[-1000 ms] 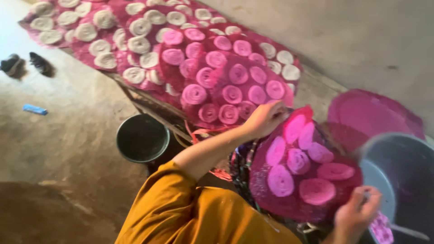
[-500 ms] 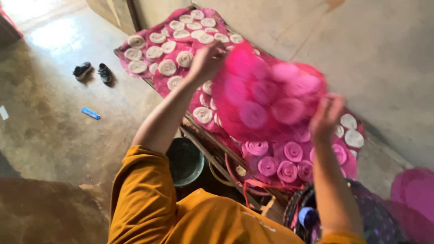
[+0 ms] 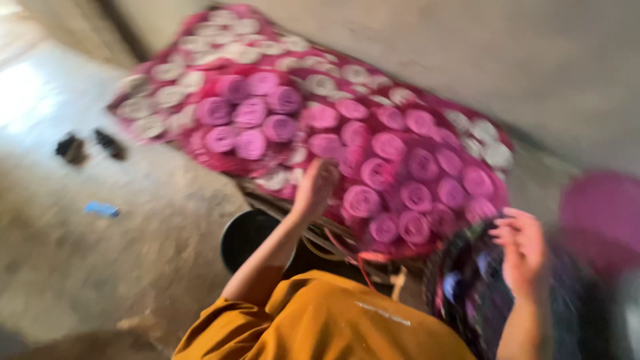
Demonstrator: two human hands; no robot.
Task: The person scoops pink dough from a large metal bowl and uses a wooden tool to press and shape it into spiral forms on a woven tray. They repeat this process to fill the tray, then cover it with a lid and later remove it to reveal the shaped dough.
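head | left hand point(image 3: 313, 190) on pink cloth point(image 3: 320, 87); right hand point(image 3: 523, 250) bare

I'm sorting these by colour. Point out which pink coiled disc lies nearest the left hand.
The pink disc just right of the left hand, on the near edge of the pink sheet. The other discs lie farther up or right.

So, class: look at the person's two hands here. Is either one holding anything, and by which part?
Left hand touches the near edge of the pink tray of discs; blur hides any grip. Right hand hangs open, holding nothing.
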